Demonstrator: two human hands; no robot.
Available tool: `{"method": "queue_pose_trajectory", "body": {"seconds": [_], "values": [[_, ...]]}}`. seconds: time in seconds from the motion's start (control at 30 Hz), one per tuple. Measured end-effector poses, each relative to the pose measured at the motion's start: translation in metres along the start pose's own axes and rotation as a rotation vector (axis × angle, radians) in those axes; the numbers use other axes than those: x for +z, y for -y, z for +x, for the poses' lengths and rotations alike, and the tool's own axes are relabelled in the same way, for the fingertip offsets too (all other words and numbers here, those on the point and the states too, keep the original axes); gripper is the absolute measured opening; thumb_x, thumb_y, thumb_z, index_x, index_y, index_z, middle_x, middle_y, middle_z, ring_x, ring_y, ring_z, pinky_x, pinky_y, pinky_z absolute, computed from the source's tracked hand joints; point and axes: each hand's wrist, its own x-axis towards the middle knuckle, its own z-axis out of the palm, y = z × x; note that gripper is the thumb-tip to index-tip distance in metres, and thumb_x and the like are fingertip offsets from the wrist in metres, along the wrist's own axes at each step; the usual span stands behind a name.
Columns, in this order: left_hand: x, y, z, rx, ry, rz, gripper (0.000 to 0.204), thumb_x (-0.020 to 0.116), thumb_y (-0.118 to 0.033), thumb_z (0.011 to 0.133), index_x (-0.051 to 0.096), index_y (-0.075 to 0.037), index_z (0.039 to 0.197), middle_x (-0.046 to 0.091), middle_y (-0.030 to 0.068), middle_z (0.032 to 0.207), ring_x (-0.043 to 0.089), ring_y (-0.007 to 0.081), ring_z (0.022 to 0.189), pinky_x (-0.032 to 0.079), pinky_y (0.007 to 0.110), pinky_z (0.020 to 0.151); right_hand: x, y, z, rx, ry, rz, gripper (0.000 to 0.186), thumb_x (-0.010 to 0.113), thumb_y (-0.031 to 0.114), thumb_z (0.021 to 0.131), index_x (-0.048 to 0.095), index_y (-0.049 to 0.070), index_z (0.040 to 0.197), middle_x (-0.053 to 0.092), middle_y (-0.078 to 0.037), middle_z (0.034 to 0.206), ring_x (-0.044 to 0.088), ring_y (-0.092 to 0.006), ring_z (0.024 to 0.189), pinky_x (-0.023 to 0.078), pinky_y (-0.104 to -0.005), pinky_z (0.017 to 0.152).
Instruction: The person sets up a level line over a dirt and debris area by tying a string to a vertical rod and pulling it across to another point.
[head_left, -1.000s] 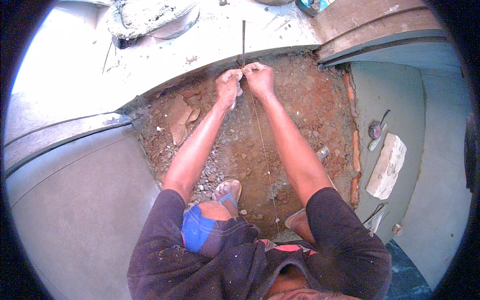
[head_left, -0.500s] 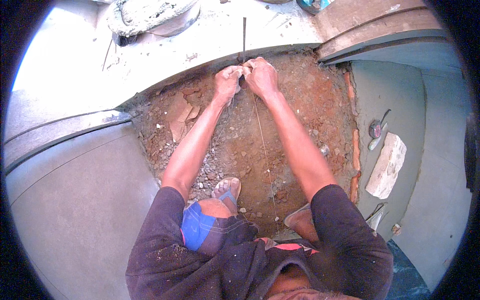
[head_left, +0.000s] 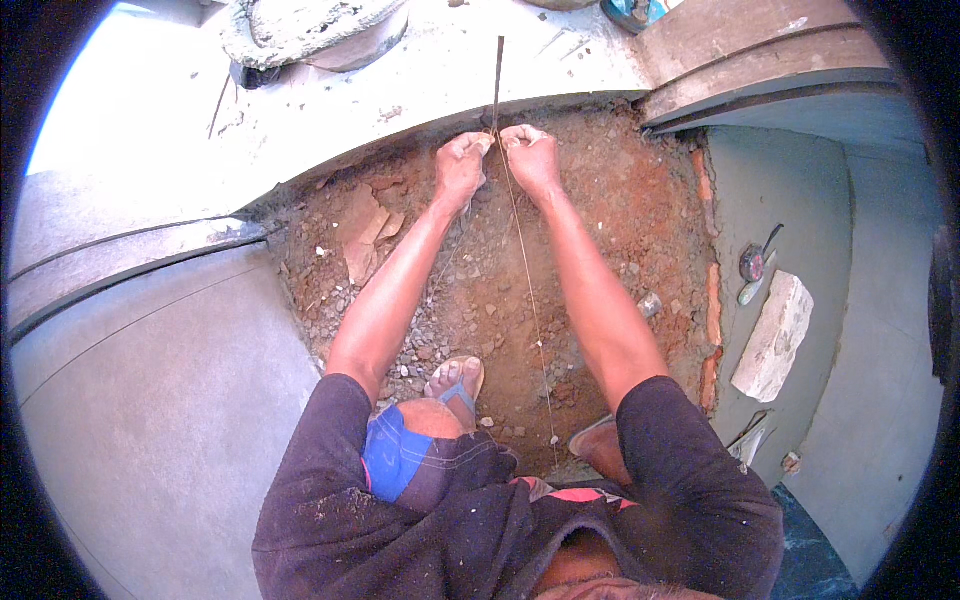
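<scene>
Biggest first: dirt bed (head_left: 600, 235), broken and stony, fills the middle. Smooth grey floor (head_left: 170, 380) on its left, grey strip (head_left: 790, 190) on its right, bright pale slab (head_left: 425, 95) along the far edge.

Person leans over the dirt, dark sleeves, both arms reaching to the far edge. 1 sandalled foot (head_left: 460, 385) shows plainly on the dirt; the other is partly hidden by the right arm side.

Basin (head_left: 310, 35) with a grey, rough-crusted rim on the slab, upper left. Whitish block (head_left: 775, 340) lying on the right strip, small round reel-like item (head_left: 752, 263) just beyond it.

Left hand (head_left: 463, 170) and right hand (head_left: 533, 162) are at the far edge, 1 on each side of a thin dark rod (head_left: 499, 75). Rod stands near upright in view, its lower end between the hands.

String (head_left: 530, 280): thin, pale, runs from the rod's lower end back over the dirt, between the arms, toward the feet. Looks straight, so probably taut.

Fingers: left ones bunched right by the rod, right ones curled with the thumb close in. Too small to tell if either set is clamped on the string.

Delta: 0.5 s ago the 2 hands met at the rod; now there's a gap, right hand off to the right. String run looks unchanged. My read: shared pinch is released, string work at the rod now split between hands.
</scene>
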Motion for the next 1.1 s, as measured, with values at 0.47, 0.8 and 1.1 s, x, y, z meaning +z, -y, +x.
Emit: {"method": "queue_pose_trajectory", "body": {"seconds": [0.47,0.8,1.1], "values": [[0.006,0.005,-0.001,-0.045,-0.025,-0.179,0.014,0.060,-0.015,0.091,0.064,-0.005,0.099,0.047,-0.0066,0.062,0.037,0.0035,0.048,0.031,0.023,0.042,0.015,-0.009,0.004,0.336,0.054,0.419,0.014,0.060,0.007,0.084,0.069,-0.002,0.089,0.069,-0.006,0.081,0.060,-0.0142,0.072,0.047,-0.0294,0.067],[0.001,0.013,0.003,-0.166,0.161,-0.620,0.011,0.055,-0.016,0.094,0.055,-0.008,0.102,0.037,-0.0079,0.061,0.031,0.0048,0.048,0.026,0.022,0.043,0.021,-0.006,0.002,0.160,-0.088,0.112,0.008,0.065,0.008,0.078,0.068,0.001,0.081,0.069,-0.012,0.075,0.065,-0.0194,0.070,0.049,-0.0335,0.064],[-0.012,0.010,0.009,-0.247,0.382,-0.685,0.008,0.053,-0.016,0.095,0.055,-0.008,0.097,0.029,-0.0094,0.056,0.027,0.0043,0.044,0.024,0.022,0.041,0.006,-0.005,0.008,-0.112,-0.003,-0.104,0.009,0.065,0.010,0.077,0.070,0.005,0.083,0.070,-0.013,0.081,0.067,-0.0278,0.072,0.052,-0.0359,0.068]]}}
